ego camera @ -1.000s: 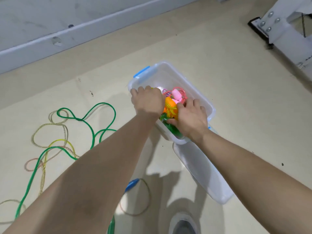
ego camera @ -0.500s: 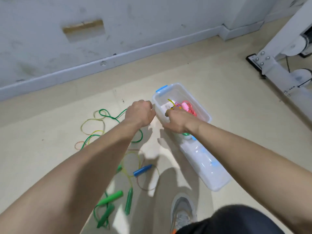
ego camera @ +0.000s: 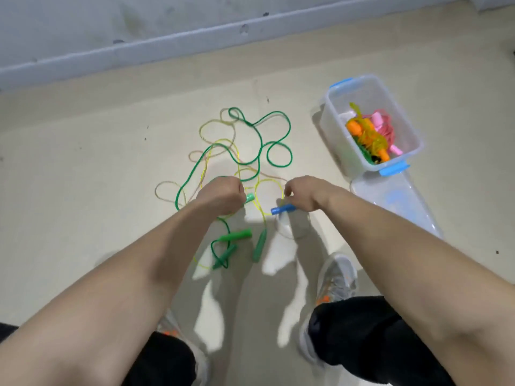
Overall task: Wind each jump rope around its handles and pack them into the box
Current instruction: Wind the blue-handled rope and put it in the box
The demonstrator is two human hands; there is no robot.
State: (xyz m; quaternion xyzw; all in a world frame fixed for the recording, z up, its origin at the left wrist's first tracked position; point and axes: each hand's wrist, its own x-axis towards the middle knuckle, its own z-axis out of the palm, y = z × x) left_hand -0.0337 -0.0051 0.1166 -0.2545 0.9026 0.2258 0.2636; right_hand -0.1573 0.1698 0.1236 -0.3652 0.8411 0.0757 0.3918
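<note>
Loose jump ropes lie tangled on the floor: a green rope, a yellow rope and a beige rope. My left hand grips a light green handle whose end sticks out of the fist. To its right, my right hand holds a blue handle low over the floor. Three more green handles lie just below the hands. The clear box with blue clips stands at the right, holding wound orange-and-yellow and pink ropes.
The box's clear lid lies on the floor just below the box. My grey shoes and dark trouser legs are at the bottom of the view. A grey wall with a baseboard runs along the top.
Both hands left the box and moved left and down to the loose ropes. The left one took a light green handle, the right one the blue handle. The view swung left.
</note>
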